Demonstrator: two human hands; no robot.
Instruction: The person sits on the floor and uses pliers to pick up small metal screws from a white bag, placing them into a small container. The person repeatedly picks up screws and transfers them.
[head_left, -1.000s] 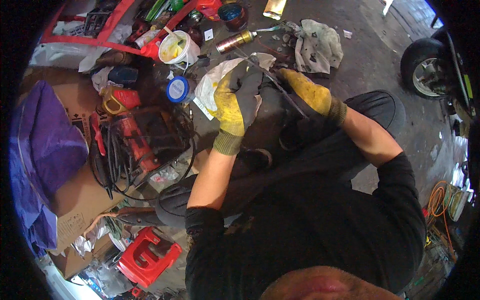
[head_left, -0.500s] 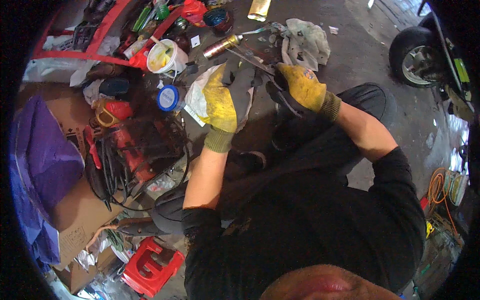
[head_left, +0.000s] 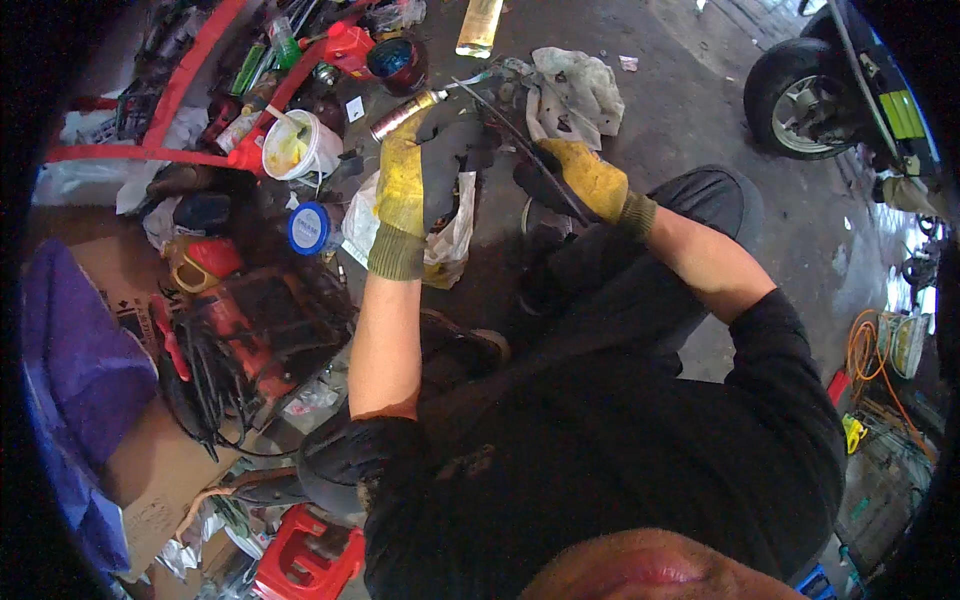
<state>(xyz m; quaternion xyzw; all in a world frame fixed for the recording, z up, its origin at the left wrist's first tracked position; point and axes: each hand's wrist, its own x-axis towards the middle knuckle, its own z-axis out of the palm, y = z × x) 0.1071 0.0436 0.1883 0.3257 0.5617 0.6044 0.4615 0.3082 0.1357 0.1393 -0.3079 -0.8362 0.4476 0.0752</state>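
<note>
Gripping thin dk rod (head_left: 500, 118) in R hand (head_left: 580, 178), closed round it; slanted above floor (head_left: 680, 130), w/ far end out toward L side and near end poking past R palm. Wearing yellow/dk-grey gloves (head_left: 400, 200) on both, plus blk top (head_left: 600, 430). Reaching L hand (head_left: 418, 175) out over crumpled white wrapper (head_left: 455, 235), apart from R hand, w/ dk palm side facing R; can't tell how far open or if gripping anything, too dk/blurred at fingertips. Partly overlapping gold spray can (head_left: 405, 113), lying on its side by L fingers; can't tell if touching.

Beyond both hands, toward far edge of floor: gold container (head_left: 480, 25), plus crumpled grey rag (head_left: 580, 95) nr rod, a bit to R. Left of L hand: blue-lidded tub (head_left: 308, 228), then white bucket (head_left: 322, 158) w/ yellowish stuff + stick inside. At floor's far left corner: red-framed rack (head_left: 190, 75) w/ mixed clutter. Nr right edge of cardboard (head_left: 170, 460): red power tool (head_left: 240, 335) w/ looped blk cable (head_left: 190, 395). Along left edge of cardboard: rumpled purple sheet (head_left: 90, 340). Past cardboard's near end: red plastic piece (head_left: 310, 565). Toward floor's far right corner: wheel (head_left: 785, 110) w/ blk tyre. Nearer, along right edge of floor: looped orange cord (head_left: 865, 350).
</note>
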